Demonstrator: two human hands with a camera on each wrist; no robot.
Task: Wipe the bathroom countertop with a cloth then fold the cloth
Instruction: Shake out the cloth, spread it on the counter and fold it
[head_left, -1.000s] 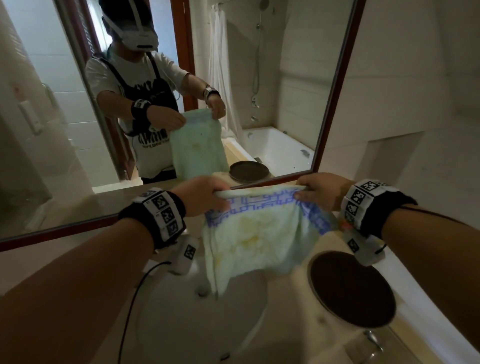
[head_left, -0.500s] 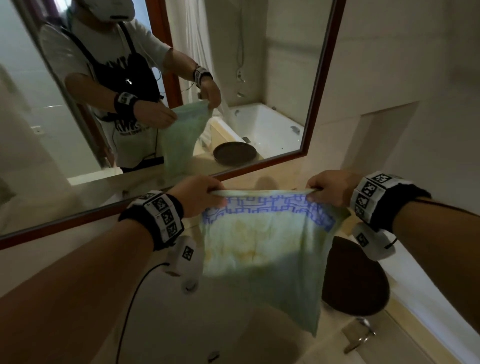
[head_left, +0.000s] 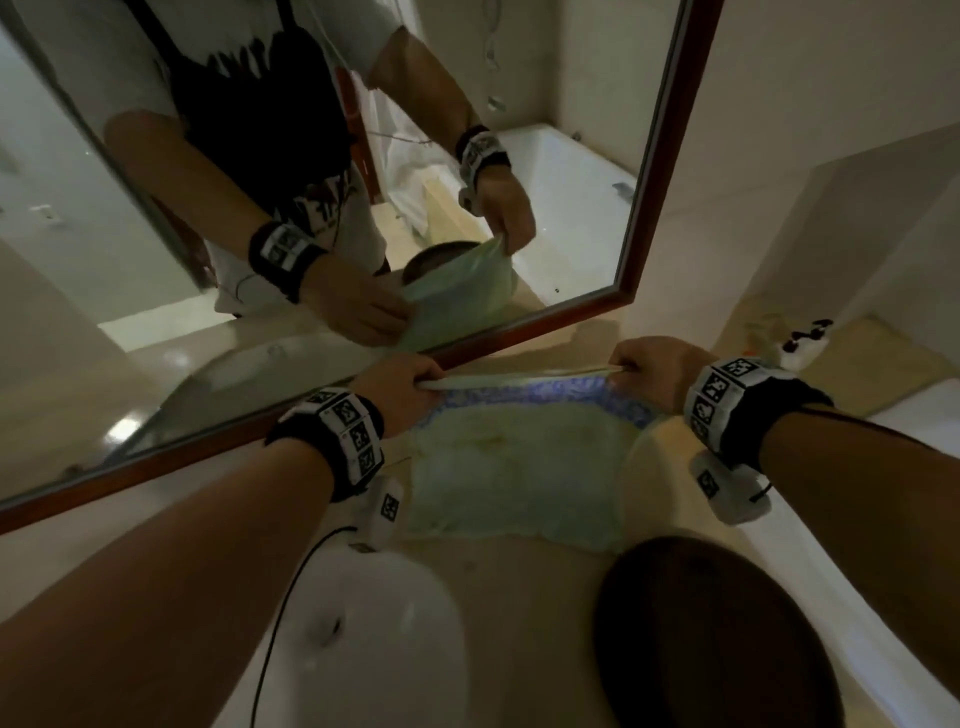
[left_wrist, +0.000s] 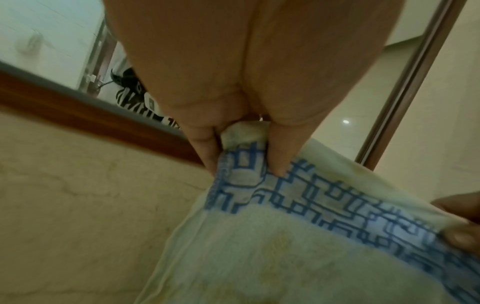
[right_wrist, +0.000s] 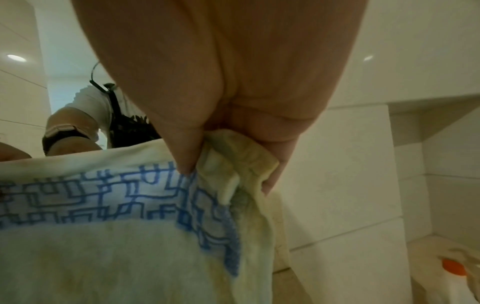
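A pale green cloth (head_left: 514, 467) with a blue patterned band and yellowish stains lies spread on the beige stone countertop (head_left: 519, 587), close below the mirror. My left hand (head_left: 400, 389) pinches its far left corner, and my right hand (head_left: 649, 371) pinches its far right corner; the far edge is stretched taut between them. In the left wrist view the thumb and fingers (left_wrist: 280, 160) clamp the cloth (left_wrist: 285, 257) at the blue band. The right wrist view shows bunched cloth (right_wrist: 130, 246) gripped between my thumb and fingers (right_wrist: 184, 156).
A white basin (head_left: 374, 639) sits near left of the cloth, and a dark round plate (head_left: 727, 639) lies near right. The wood-framed mirror (head_left: 644, 208) rises right behind the cloth. A wall niche at far right holds an orange-capped item (right_wrist: 454, 266).
The cloth hung in the air between both hands earlier. Both hands have since moved down and forward, and the cloth now lies spread on the counter. My head has tilted downward.
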